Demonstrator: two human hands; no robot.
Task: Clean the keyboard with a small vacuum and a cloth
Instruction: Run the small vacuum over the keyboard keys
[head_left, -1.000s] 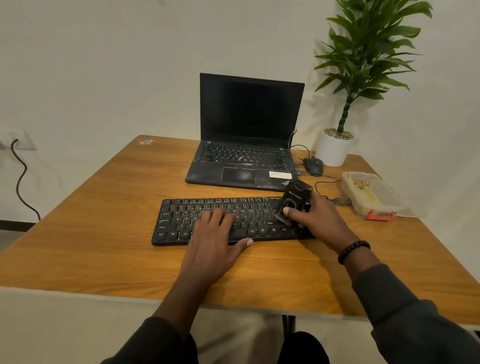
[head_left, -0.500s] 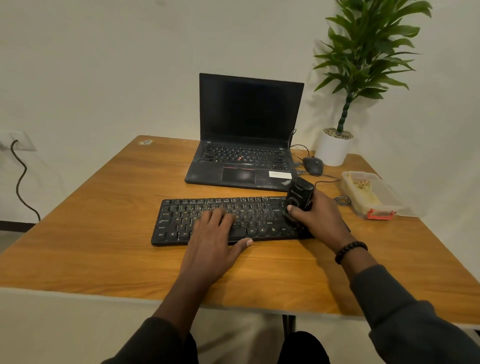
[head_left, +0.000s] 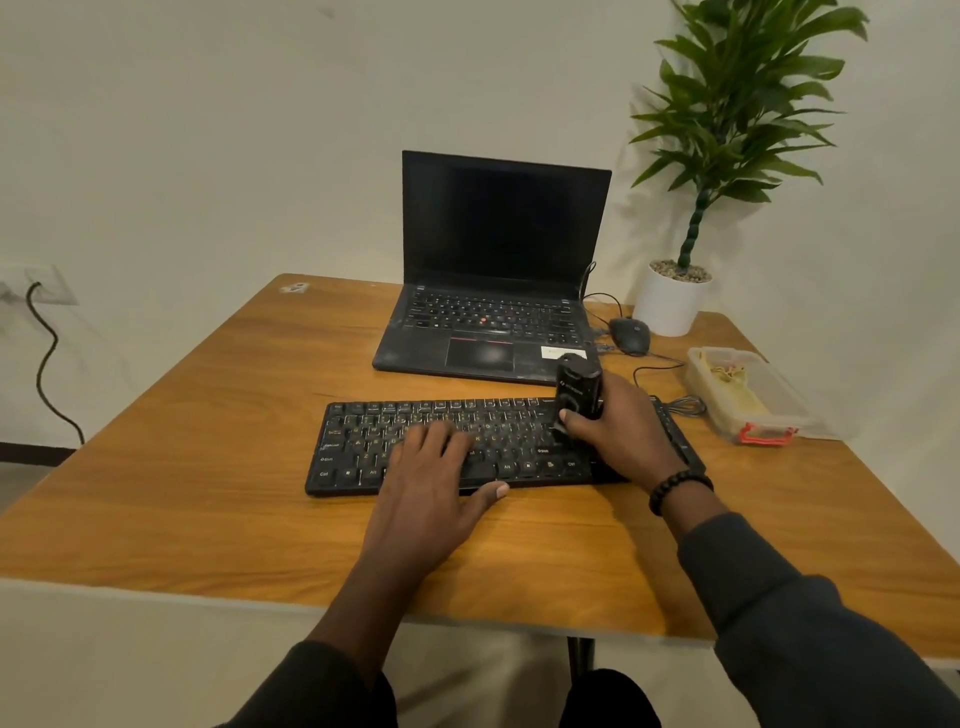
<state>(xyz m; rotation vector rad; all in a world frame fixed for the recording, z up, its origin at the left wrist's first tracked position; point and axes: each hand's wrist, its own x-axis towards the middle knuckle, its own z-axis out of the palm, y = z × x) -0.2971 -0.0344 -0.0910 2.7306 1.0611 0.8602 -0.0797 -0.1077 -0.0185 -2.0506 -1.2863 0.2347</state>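
Note:
A black keyboard lies flat on the wooden table, in front of me. My left hand rests palm down on the keyboard's middle and front edge, fingers spread, holding it still. My right hand grips a small black vacuum, which stands nearly upright with its lower end on the keys at the keyboard's right part. My right hand hides the keyboard's right end. No cloth is in view.
An open black laptop stands behind the keyboard. To its right are a black mouse with a cable, a white potted plant and a clear plastic box with a red clasp. A wall socket with a cord is at far left.
My right hand slid the vacuum a little along the right part of the keyboard, first away from me and right, then slightly back left. My left hand stayed put.

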